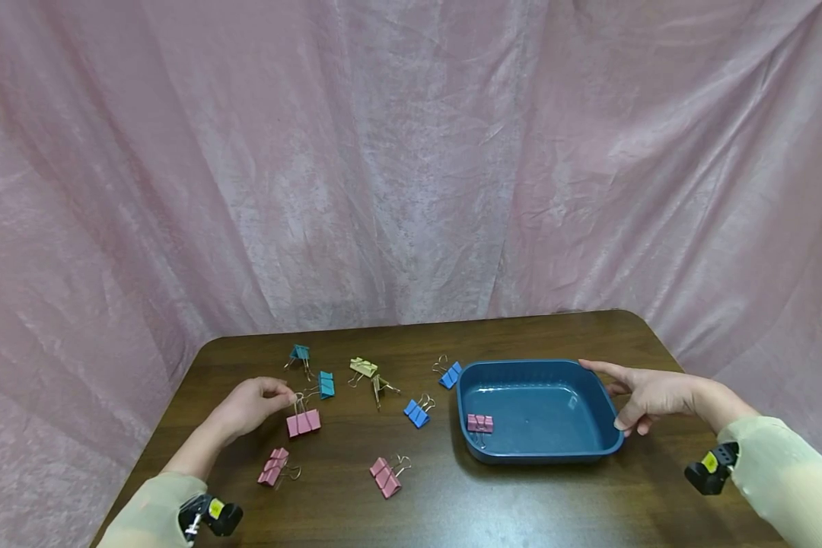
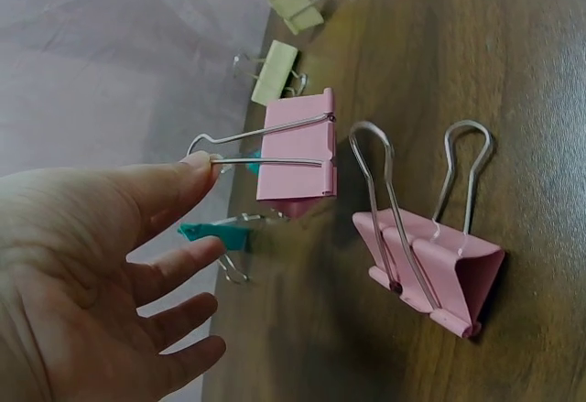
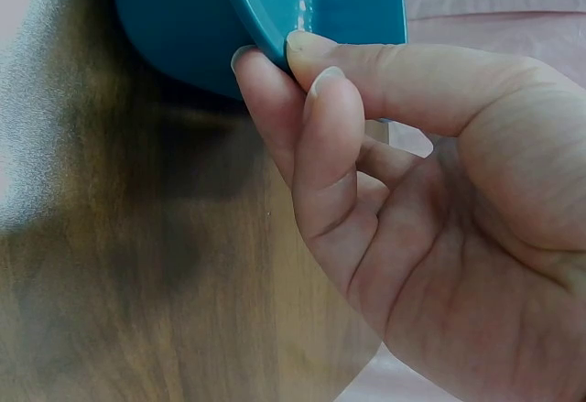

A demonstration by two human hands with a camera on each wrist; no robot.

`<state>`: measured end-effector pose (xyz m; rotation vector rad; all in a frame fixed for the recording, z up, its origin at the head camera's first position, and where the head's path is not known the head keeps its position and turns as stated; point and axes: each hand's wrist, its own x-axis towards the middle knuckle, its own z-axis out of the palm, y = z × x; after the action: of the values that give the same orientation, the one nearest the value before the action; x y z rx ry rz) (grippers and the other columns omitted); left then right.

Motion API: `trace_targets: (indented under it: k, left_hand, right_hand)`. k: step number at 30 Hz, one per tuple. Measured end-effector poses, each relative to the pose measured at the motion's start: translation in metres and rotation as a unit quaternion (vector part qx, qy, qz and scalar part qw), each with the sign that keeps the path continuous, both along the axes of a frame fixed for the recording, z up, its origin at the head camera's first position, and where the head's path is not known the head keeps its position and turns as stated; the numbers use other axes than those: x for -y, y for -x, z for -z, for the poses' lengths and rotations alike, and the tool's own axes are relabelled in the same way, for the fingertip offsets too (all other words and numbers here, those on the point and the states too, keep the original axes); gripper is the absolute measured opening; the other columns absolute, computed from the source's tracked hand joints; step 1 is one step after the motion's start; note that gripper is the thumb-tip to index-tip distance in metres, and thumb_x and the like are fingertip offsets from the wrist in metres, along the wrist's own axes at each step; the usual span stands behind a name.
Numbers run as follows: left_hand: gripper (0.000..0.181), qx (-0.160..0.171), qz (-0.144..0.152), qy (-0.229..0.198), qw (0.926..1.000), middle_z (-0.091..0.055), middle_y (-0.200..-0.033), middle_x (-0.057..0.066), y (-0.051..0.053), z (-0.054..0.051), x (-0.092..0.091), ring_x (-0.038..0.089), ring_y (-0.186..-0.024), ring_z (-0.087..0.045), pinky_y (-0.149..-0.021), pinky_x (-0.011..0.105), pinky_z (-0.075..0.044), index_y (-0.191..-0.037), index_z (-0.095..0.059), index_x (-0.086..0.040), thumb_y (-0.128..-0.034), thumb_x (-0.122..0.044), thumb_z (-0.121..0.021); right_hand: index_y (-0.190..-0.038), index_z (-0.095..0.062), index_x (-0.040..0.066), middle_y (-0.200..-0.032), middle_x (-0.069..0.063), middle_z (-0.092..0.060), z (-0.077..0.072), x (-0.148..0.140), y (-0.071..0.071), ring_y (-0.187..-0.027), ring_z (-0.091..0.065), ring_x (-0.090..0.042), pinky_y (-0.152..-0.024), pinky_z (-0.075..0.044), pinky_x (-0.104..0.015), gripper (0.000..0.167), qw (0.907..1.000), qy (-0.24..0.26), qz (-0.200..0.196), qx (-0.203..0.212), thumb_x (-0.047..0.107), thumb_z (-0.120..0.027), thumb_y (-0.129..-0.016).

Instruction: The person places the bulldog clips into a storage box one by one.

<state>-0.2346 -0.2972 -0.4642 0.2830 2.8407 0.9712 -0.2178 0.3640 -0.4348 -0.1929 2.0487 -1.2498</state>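
Between thumb and index finger, my left hand (image 1: 253,407) pinches a wire handle of a pink binder clip (image 1: 304,423); its other fingers are spread in the left wrist view. Whether that clip touches the table cannot be told. Closer to me stands a second pink binder clip (image 2: 428,272), its two wire handles up. On the right, my right hand (image 1: 661,397) grips the rim of a blue plastic tray (image 1: 541,459), thumb over the edge and fingers against the outside. Inside the tray, at its left, lies another pink binder clip (image 1: 480,423).
Teal binder clips (image 1: 326,385) lie beyond the left hand. Yellow binder clips (image 1: 364,367) are at the back middle, and blue binder clips (image 1: 417,413) left of the tray. One more pink binder clip (image 1: 386,478) lies at the front. A pink curtain (image 1: 411,167) hangs behind the wooden table (image 1: 479,502).
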Motion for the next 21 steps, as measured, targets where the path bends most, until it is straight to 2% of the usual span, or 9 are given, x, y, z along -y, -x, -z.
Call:
trace_targets:
  k: [10,21]
  left_hand:
    - [0.019,-0.003,0.016,-0.01,0.9998,-0.062,-0.133,0.025,-0.002,-0.009,-0.009,0.048,-0.13,-0.051,-0.104,0.062,-0.04,-0.102,-0.078,-0.009,-0.0986,-0.026,-0.07]
    - [0.015,-0.021,0.023,-0.028,0.9991,-0.062,-0.133,0.026,-0.003,-0.014,-0.014,0.047,-0.129,-0.052,-0.105,0.062,-0.04,-0.099,-0.079,-0.011,-0.0977,-0.024,-0.072]
  right_hand:
    - [-0.166,-0.004,0.022,-0.153,-0.049,-0.011,0.002,-0.003,0.002,-0.075,-0.067,-0.033,-0.056,-0.052,-0.032,0.117,1.0,0.004,-0.004,0.001,-0.007,-0.078,-0.08]
    - [-0.166,-0.005,0.022,-0.152,-0.051,-0.008,0.003,-0.002,0.002,-0.072,-0.065,-0.03,-0.056,-0.053,-0.033,0.118,1.0,-0.003,-0.001,0.001,-0.006,-0.079,-0.079]
